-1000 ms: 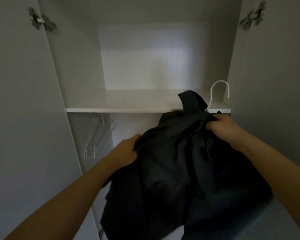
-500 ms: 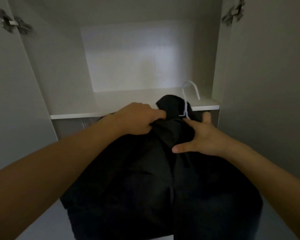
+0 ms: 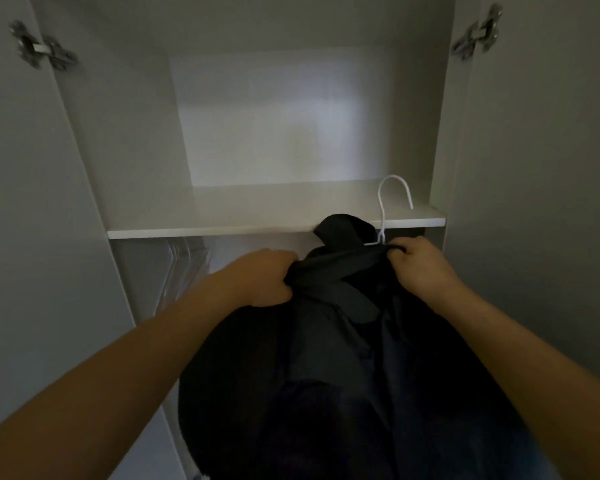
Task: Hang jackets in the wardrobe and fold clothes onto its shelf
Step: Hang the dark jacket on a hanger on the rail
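Now | jacket (image 3: pixel 343 358) soft, limp, likely light | left hand (image 3: pixel 260 278) and right hand (image 3: pixel 421 263) both bunch its collar | better hold: hanger (image 3: pixel 383 216) neck

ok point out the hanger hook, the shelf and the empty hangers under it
hanger hook (image 3: pixel 394 183): head view, on the top of the white curve
shelf (image 3: pixel 208 233): head view, on its bare front edge, left part
empty hangers (image 3: pixel 182 268): head view, on the blurred pale bunch below the shelf

Two metal door hinges (image 3: pixel 42 51) (image 3: pixel 477 32) sit high on either side, the left one apparently motion-blurred.
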`<state>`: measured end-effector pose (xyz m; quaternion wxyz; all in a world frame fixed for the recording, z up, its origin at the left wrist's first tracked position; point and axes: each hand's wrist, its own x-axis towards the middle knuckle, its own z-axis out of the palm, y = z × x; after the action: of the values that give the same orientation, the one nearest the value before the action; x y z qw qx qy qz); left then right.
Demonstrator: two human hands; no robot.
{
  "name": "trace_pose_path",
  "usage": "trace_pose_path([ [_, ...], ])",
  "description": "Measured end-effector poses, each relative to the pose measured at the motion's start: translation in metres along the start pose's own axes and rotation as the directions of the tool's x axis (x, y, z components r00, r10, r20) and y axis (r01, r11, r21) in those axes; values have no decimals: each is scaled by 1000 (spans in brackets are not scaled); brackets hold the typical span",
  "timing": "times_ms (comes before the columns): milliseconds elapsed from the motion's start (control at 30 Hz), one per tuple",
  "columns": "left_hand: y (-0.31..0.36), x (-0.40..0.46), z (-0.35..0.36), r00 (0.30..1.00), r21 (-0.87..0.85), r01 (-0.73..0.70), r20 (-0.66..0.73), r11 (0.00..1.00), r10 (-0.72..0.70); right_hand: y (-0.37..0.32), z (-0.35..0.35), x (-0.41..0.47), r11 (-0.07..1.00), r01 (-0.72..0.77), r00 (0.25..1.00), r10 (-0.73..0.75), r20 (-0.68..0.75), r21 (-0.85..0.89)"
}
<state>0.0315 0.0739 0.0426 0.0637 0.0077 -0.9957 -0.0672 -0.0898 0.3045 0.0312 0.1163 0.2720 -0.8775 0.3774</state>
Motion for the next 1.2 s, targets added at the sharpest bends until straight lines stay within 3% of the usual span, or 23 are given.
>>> trace_pose_path([
  [133, -21, -9, 17, 981, -21, 113, -156, 993, -115, 3, 7, 0, 996, -20, 1000, 22, 21, -91],
  [233, -24, -12, 14, 943, -266, 31, -313, 964, -117, 3, 4, -8, 976, 90, 979, -50, 196, -201],
  [333, -7, -4, -4, 941, -366, -108, -338, 924, -24, -7, 6, -21, 998, 62, 898, -45, 439, -26],
  [400, 6, 6, -15, 961, -370, -92, -278, 924, -15, -15, 14, -26, 996, 23, 875, -64, 480, 91],
  [533, 27, 19, -33, 998, -499, -37, -70, 866, 3, -27, 25, -26, 988, 71, 921, -119, 372, 140],
  [667, 33, 19, -49, 995, -601, 20, 88, 799, 41, -29, 30, -12, 968, 12, 954, -87, 288, 253],
  [767, 24, 17, -55, 994, -538, -7, 89, 843, 65, -29, 28, -7, 948, 7, 959, -96, 265, 318],
  [867, -4, 11, -46, 994, -336, 39, 109, 941, -2, -24, 23, -6, 946, -53, 987, 1, 162, 318],
  [1000, -53, -12, 3, 982, -295, 149, -68, 944, -177, -18, 22, -7, 902, -190, 978, 140, 154, 386],
  [1067, -70, -23, 38, 928, -485, 333, 16, 808, -373, -16, 21, -6, 840, -297, 955, 255, 153, 454],
  [1100, -75, -28, 54, 885, -617, 431, 146, 659, -442, -15, 21, -5, 806, -346, 938, 308, 160, 480],
  [1167, -80, -39, 83, 797, -741, 576, 418, 344, -436, -14, 20, -3, 759, -404, 913, 366, 178, 511],
  [1200, -79, -43, 95, 780, -766, 598, 490, 234, -388, -14, 19, -3, 746, -417, 907, 380, 183, 520],
])
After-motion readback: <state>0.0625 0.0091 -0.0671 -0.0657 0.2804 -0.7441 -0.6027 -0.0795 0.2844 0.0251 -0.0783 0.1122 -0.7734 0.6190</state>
